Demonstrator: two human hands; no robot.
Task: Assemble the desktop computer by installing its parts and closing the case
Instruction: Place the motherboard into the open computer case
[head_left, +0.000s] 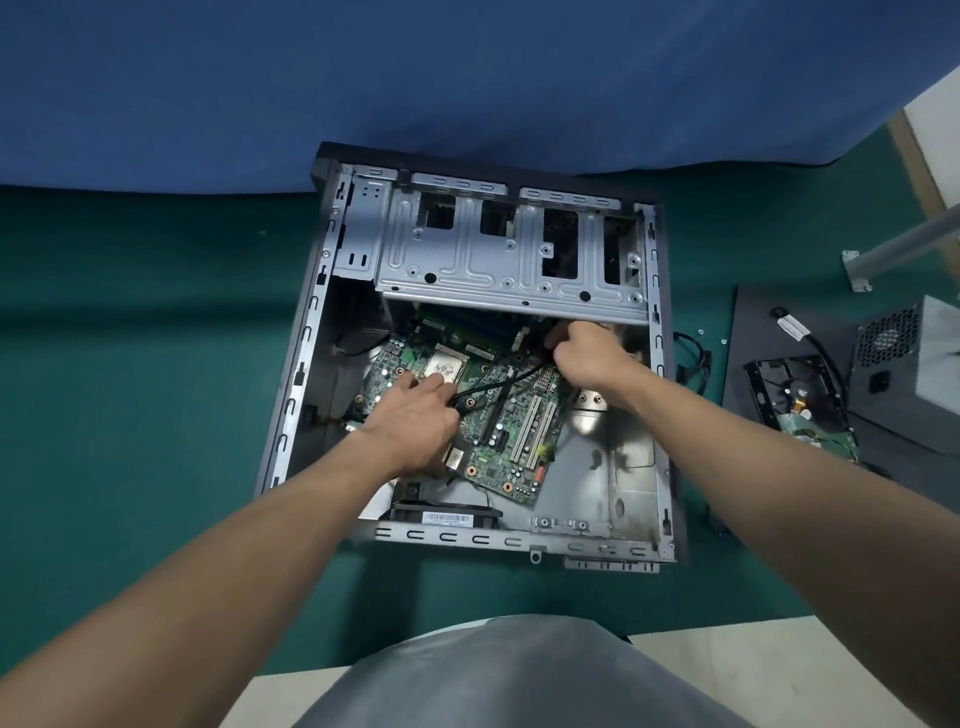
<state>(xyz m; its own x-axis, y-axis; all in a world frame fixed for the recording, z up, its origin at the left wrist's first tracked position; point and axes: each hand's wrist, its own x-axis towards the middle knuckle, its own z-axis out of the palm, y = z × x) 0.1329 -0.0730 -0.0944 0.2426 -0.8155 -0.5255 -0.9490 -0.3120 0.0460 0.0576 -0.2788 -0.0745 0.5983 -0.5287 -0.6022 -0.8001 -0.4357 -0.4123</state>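
The right hand (584, 356) grips the black cable (493, 387) over the motherboard (519, 441). The left hand (410, 423) rests on the motherboard; its grasp cannot be determined.

I am leaning over an open grey metal computer case (311, 332) lying on a green mat (130, 364). My left hand (415, 421) is resting palm down on the tilted green motherboard (519, 441) inside. My right hand (582, 353) is curling round a thin black cable (498, 387) just below the silver drive cage (467, 270); the cable is running across to my left thumb, but I cannot tell whether the thumb is pinching it.
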